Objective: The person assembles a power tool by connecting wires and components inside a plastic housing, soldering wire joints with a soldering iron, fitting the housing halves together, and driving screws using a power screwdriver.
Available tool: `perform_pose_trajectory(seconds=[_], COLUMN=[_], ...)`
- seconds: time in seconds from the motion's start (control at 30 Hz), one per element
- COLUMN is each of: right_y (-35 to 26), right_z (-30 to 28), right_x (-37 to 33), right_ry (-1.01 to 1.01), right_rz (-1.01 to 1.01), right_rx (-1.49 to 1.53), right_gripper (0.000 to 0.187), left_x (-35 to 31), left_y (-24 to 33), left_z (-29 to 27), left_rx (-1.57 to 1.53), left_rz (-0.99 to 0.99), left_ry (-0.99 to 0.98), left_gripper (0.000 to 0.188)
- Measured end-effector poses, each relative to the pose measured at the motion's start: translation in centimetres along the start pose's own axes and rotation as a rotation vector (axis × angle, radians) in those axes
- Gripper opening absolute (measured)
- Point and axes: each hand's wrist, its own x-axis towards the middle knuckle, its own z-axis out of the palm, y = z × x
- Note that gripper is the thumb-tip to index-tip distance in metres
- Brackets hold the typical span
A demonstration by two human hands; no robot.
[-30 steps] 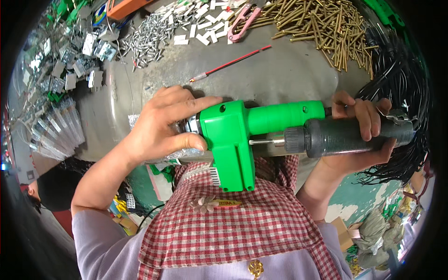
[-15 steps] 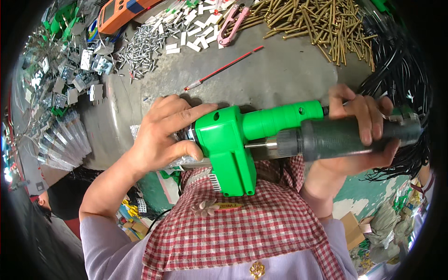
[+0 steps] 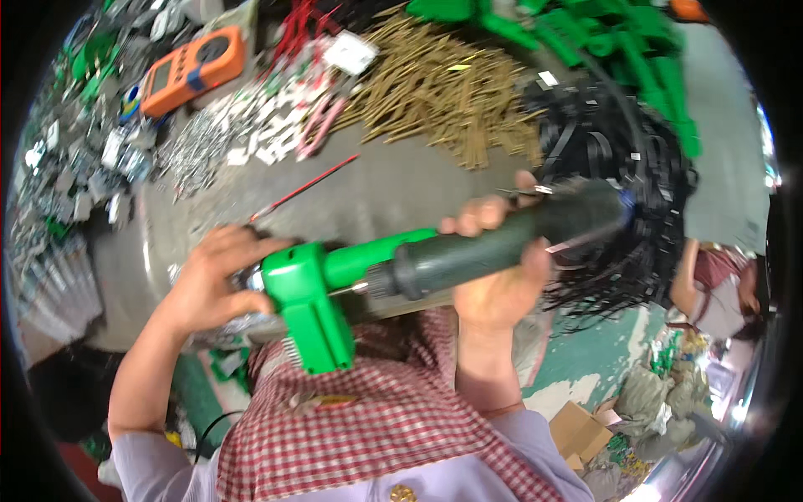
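Note:
My left hand (image 3: 213, 280) grips the left end of a green plastic tool housing (image 3: 311, 309), thumb and fingers round a shiny metal part at its side. The housing has a boxy body and a green handle (image 3: 368, 253) reaching to the right. In my right hand (image 3: 502, 289) is a dark electric screwdriver (image 3: 464, 261), held almost level with fingers wrapped round its barrel. Its metal bit points left at the boxy body; whether the tip sits in a screw hole cannot be made out. The screwdriver's back end is blurred.
Across the grey table (image 3: 393, 184) lie a thin red stick (image 3: 305, 189), pink-handled snips (image 3: 322, 125), white pieces, silver screws (image 3: 196, 155), long brass-coloured screws (image 3: 452, 96) and an orange multimeter (image 3: 196, 71). Black cables (image 3: 619, 159) and green housings (image 3: 636, 58) lie right. Another person (image 3: 719, 284) is far right.
The view has swung right, so the table things sit further left. The screwdriver now slants up to the right, and both hands keep their hold.

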Motion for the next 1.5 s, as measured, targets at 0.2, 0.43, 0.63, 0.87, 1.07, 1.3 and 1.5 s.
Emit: perform_pose_trajectory(seconds=[0.2, 0.43, 0.63, 0.87, 1.07, 1.3, 1.5], right_y=[-16.1, -18.9, -15.4, -16.4, -12.5, -14.0, -14.1], right_z=[4.5, 0.4, -6.1, -0.8, 4.6, 11.0, 8.3], right_x=[7.7, 14.4, 16.3, 12.4, 8.4, 5.5, 4.5], right_ry=[0.084, -0.075, -0.274, -0.009, -0.241, -0.189, -0.232], right_rz=[-0.249, -0.658, -0.501, -0.476, -0.399, -0.690, -0.325], right_rx=[-1.282, -2.621, -2.443, -1.617, -1.439, -1.290, -1.487], right_gripper=[0.037, 0.041, 0.031, 0.030, 0.040, 0.038, 0.028], left_x=[-4.7, -10.3, -5.3, -10.3, -11.3, -0.7, -9.1], left_y=[0.2, -1.5, 1.9, 1.5, 1.1, 7.1, 9.1], left_z=[-0.5, -2.5, 2.0, -1.6, -2.4, 3.9, -5.7], left_rx=[0.101, 0.423, 0.328, 0.014, 0.295, 0.490, 0.213], left_rz=[-0.054, -0.480, -0.075, -0.254, -0.195, 0.145, 0.209], left_ry=[0.195, 0.463, 0.341, 0.216, 0.274, 0.326, 0.917], left_gripper=[0.078, 0.059, 0.081, 0.073, 0.067, 0.058, 0.034])
